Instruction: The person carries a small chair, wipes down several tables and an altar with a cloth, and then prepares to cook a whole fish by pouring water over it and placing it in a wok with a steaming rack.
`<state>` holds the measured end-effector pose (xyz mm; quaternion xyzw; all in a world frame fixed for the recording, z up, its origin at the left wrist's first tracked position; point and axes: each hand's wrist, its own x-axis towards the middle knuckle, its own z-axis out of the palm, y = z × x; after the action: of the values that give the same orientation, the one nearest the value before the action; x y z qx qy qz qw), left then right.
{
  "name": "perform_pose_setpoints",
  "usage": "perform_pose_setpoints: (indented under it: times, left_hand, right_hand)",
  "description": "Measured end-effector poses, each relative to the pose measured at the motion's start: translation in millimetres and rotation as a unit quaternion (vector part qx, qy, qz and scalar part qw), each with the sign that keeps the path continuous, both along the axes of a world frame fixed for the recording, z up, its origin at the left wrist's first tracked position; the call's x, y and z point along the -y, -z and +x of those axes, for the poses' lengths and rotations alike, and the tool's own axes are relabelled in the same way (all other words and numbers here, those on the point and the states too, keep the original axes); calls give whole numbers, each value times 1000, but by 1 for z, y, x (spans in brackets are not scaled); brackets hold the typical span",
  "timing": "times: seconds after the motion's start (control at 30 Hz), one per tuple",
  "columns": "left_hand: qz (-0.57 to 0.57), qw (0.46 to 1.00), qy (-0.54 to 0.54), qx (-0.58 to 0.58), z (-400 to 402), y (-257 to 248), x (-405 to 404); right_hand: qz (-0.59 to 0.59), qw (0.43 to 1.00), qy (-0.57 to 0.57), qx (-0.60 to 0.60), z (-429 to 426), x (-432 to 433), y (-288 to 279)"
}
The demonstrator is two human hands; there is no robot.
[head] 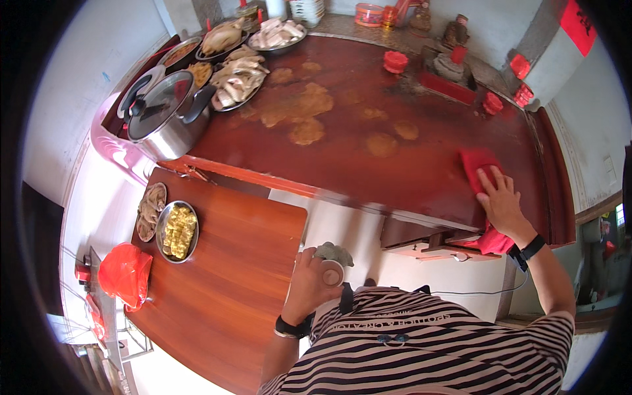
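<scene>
My right hand [501, 202] rests with spread fingers on a red cloth [476, 163] near the right end of a dark red wooden table [345, 168]. Part of that cloth hangs over the table's front edge. Close to my body, my left hand [312, 279] grips a small white cup [333, 273]. A grey-green cloth [335, 252] shows beside the cup, by the fingertips; whether the hand also holds it I cannot tell. Pale brown stains [308, 131] mark the middle of the red tabletop.
A lidded steel pot [170, 138] overhangs the table's left front corner, near plates of cut poultry [242, 81] and pale blocks [277, 33]. An incense burner [448, 66] stands at the back. The lower wooden table [237, 266] bears a plate of yellow food [179, 232] and a red plastic bag [124, 274].
</scene>
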<state>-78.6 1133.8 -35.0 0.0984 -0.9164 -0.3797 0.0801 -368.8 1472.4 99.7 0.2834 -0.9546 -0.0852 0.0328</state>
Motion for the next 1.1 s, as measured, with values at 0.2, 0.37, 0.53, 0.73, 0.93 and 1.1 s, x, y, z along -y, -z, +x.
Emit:
perform_pose_setpoints:
  times: [0.2, 0.37, 0.53, 0.73, 0.93, 1.1]
  left_hand:
    - [36, 993, -91, -59, 41, -9, 39]
    - [18, 991, -100, -89, 63, -21, 68]
    - [51, 989, -124, -58, 70, -24, 77]
    - [76, 976, -204, -32, 73, -27, 76]
    - [51, 944, -327, 2, 68, -35, 79]
    - [58, 930, -363, 19, 58, -30, 82]
  right_hand:
    - [-80, 995, -52, -14, -13, 41, 9]
    - [-283, 903, -43, 320, -18, 152, -60]
    - [-490, 802, -31, 339, -61, 280, -114]
    - [-473, 856, -168, 123, -239, 425, -109]
    - [-192, 973, -114, 64, -359, 507, -43]
    - [-8, 988, -100, 115, -333, 533, 33]
